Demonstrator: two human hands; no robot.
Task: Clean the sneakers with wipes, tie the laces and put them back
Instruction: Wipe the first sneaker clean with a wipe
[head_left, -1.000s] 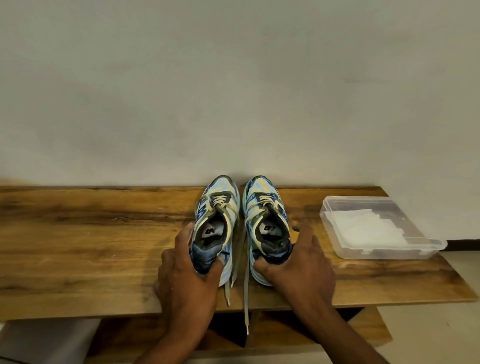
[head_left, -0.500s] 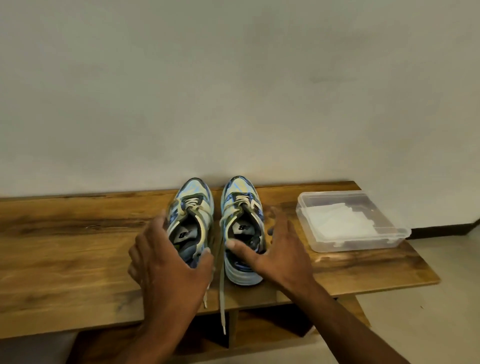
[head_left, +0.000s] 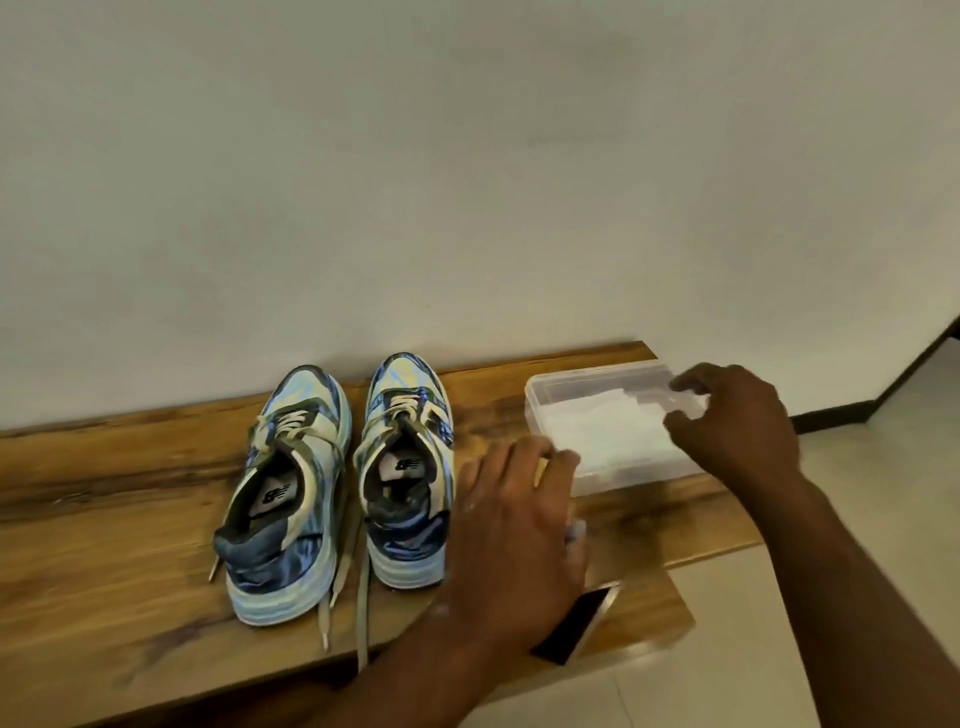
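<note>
Right hand (head_left: 737, 421) fingers gripping the far end of the wipe box (head_left: 550, 395); left hand (head_left: 514, 530) fingers holding its near corner. Sneakers (head_left: 332, 483) sitting untouched on table (head_left: 104, 519), left of both hands.

Left hand (head_left: 514, 525) extended forward, palm down; right hand (head_left: 737, 421) forward, fingers curled.

One head-worn view looks forward and down, close over the wooden bench (head_left: 130, 499) against the wall (head_left: 467, 182).

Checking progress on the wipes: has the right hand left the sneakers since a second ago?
Yes. The right hand went rightward from the sneakers to the wipe box's far right edge.
</note>
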